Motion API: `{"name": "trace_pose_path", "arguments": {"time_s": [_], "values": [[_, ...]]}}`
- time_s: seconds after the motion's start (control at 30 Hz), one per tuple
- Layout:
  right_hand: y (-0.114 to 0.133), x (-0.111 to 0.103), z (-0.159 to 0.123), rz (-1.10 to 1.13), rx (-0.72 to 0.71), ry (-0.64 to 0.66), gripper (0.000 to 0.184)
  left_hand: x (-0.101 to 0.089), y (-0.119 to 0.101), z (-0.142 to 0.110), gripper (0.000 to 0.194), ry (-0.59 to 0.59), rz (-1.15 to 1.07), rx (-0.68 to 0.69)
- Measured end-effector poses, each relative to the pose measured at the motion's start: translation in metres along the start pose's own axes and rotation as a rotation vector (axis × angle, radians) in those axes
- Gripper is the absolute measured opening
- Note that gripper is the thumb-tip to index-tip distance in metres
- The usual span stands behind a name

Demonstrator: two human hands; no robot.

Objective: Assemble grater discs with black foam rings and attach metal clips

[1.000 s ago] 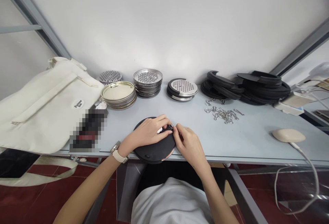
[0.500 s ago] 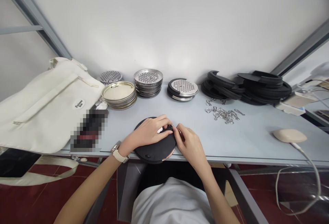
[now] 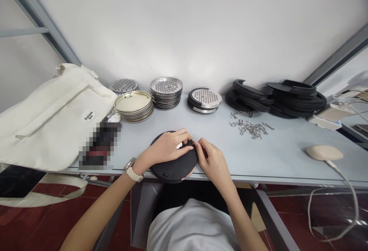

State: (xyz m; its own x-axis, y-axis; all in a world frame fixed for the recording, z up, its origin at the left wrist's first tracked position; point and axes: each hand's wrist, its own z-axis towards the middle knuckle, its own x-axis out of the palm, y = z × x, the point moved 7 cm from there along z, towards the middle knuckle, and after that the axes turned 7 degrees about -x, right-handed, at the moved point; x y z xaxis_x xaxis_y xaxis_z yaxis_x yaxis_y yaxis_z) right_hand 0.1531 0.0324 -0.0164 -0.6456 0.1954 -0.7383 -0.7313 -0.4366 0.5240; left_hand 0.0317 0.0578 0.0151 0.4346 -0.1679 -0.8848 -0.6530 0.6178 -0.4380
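Note:
A round black disc (image 3: 172,168) lies at the table's front edge, with a strip of metal rim showing along its lower right side. My left hand (image 3: 169,147) rests across the top of the disc and grips it, its fingers curled toward the upper right edge and the thumb lying on the surface. Something small and white (image 3: 179,145) shows between those fingers. At that same edge, my right hand (image 3: 211,159) is closed in a pinch on a small metal clip (image 3: 191,141), mostly hidden by the fingertips.
Behind stand gold-coloured lids (image 3: 133,103), stacked metal grater discs (image 3: 166,88) and a grater disc with a black rim (image 3: 207,97). Black plastic rings (image 3: 296,97) and loose metal clips (image 3: 251,128) lie right. A cream bag (image 3: 57,120) sits left, a beige corded device (image 3: 324,152) far right.
My right hand's fingers have shifted slightly at the disc's edge. My left hand and the disc have stayed in place.

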Motion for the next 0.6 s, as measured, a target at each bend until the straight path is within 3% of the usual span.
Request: {"name": "trace_pose_path", "arguments": {"time_s": [0.6], "values": [[-0.0031,0.0021,-0.0004,0.063,0.028,0.008,0.028,0.0001,-0.0006,0.0002,0.015,-0.006,0.007,0.02]]}}
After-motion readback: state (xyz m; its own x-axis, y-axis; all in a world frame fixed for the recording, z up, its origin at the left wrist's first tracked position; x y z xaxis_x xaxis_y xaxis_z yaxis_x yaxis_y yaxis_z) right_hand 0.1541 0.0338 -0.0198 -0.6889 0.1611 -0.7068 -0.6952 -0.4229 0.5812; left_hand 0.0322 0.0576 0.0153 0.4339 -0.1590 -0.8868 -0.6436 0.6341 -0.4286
